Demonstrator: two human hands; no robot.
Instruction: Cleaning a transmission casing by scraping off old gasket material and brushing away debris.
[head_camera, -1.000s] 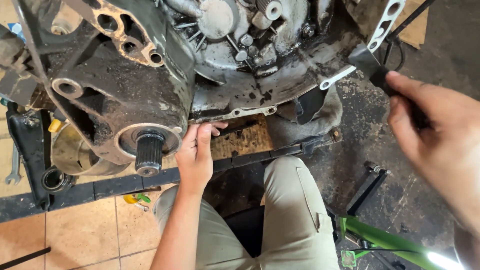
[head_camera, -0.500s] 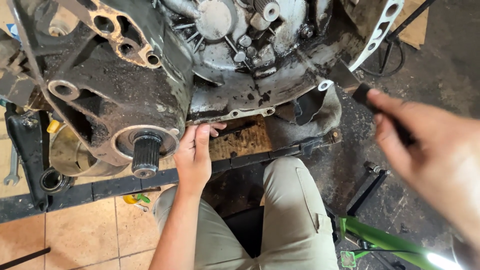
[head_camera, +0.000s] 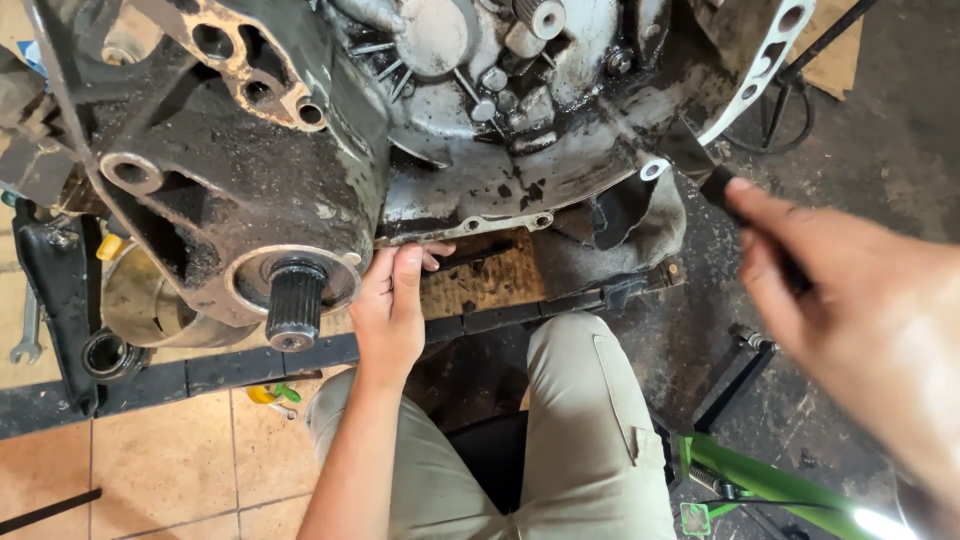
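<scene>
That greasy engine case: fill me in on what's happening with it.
A person sits before a large, oil-blackened engine case resting on a dark metal frame. Their left hand grips the case's lower edge beside the splined shaft. Their right hand holds a black-handled tool with its tip against the case's right side, near a silver bracket. A wrench lies on the tile floor to the left.

Left hand (head_camera: 390, 305) reaches up at centre frame, fingers curled over an edge. Right hand (head_camera: 850, 300), blurred at right, fingers closed around a dark handle.
</scene>
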